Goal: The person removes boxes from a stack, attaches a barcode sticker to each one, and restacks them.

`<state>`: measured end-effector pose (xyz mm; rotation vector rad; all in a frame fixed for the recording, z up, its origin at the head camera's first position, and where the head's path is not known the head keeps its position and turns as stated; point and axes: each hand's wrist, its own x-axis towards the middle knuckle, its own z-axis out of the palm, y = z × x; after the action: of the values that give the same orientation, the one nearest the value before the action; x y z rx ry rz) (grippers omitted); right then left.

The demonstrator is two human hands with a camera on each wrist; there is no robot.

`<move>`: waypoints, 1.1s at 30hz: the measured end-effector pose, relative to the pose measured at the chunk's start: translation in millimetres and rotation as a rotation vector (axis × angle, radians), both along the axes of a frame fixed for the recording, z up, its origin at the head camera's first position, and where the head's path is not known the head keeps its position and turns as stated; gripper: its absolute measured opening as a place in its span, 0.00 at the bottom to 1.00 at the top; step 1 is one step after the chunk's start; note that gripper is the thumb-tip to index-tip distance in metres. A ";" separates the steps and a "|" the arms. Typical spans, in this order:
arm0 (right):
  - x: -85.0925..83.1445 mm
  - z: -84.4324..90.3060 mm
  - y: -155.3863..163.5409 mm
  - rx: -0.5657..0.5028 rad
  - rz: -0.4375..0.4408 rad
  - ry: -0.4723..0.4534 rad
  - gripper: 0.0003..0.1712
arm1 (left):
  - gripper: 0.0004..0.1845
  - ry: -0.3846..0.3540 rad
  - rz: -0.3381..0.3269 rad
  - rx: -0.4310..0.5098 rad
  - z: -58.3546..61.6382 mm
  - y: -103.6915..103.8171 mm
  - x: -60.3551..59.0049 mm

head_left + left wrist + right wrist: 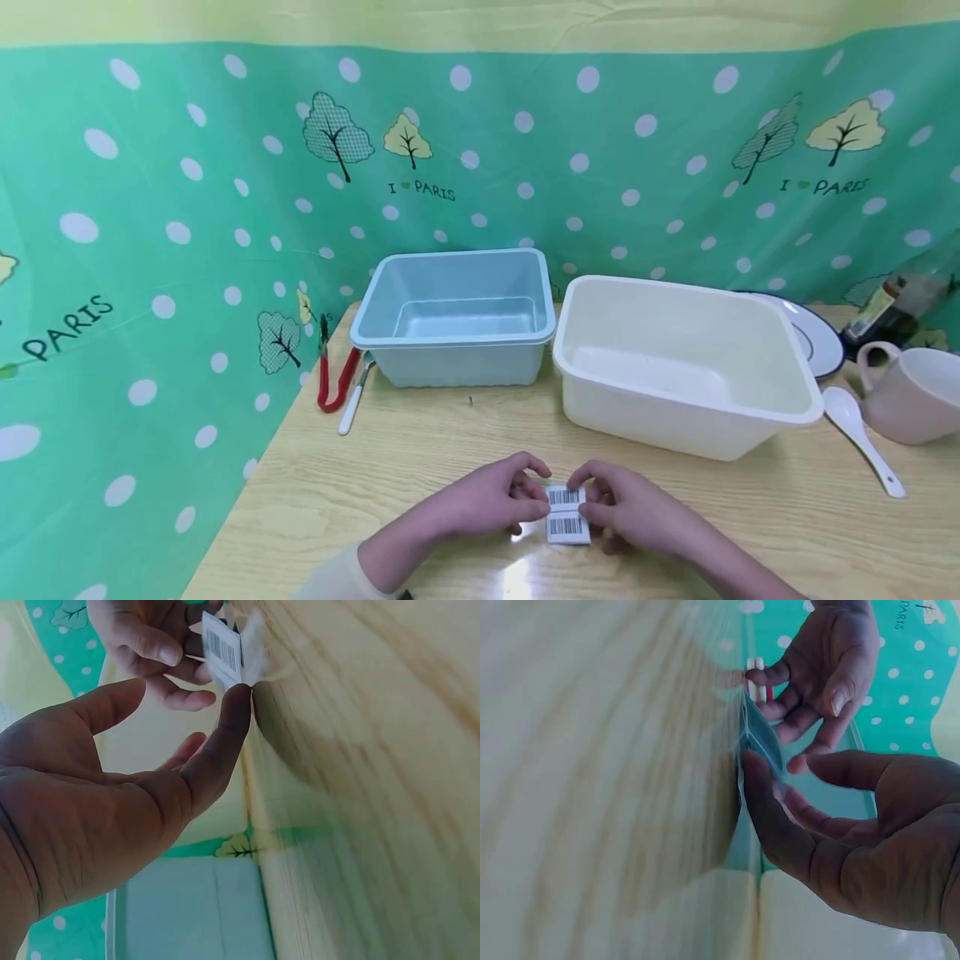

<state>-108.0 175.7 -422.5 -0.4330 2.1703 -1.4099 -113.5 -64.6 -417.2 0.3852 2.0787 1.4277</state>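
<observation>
A pale wooden table [420, 450] stands against a green polka-dot backdrop [187, 208]. Behind the barcode packet [567, 515] sit an empty blue tub [456, 317] and white tub [675, 367]. Left hand [487, 500] and right hand [637, 508] pinch the packet.

left hand [491, 500] + right hand [633, 508] — pinch barcode packet [567, 515] — table [420, 467]
</observation>
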 end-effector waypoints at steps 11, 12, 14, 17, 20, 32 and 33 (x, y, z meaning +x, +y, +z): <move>-8.4 -3.6 -1.1 -0.012 -0.128 0.139 0.09 | 0.17 0.097 0.095 0.007 1.0 2.2 -1.8; -8.5 -3.0 -1.4 -0.047 -0.141 0.130 0.10 | 0.16 0.104 0.112 0.026 1.0 2.7 -2.3; -8.2 -1.3 -2.4 -0.112 -0.167 0.118 0.11 | 0.14 0.115 0.143 0.074 0.8 4.0 -2.9; -8.2 1.4 -4.1 -0.175 -0.205 0.117 0.13 | 0.13 0.137 0.175 0.144 0.0 6.1 -4.2; -8.2 2.6 -4.8 -0.206 -0.225 0.127 0.15 | 0.11 0.151 0.206 0.193 0.1 8.3 -4.9; -6.4 7.8 -6.7 -0.171 -0.236 0.220 0.16 | 0.08 0.155 0.279 0.304 5.5 18.7 -5.5; -5.9 8.1 -7.5 -0.156 -0.247 0.246 0.15 | 0.08 0.161 0.280 0.313 5.7 19.3 -5.5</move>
<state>-113.9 168.1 -414.4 -0.4250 2.3834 -1.7493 -119.0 -45.3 -411.6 0.3505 2.0988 1.9579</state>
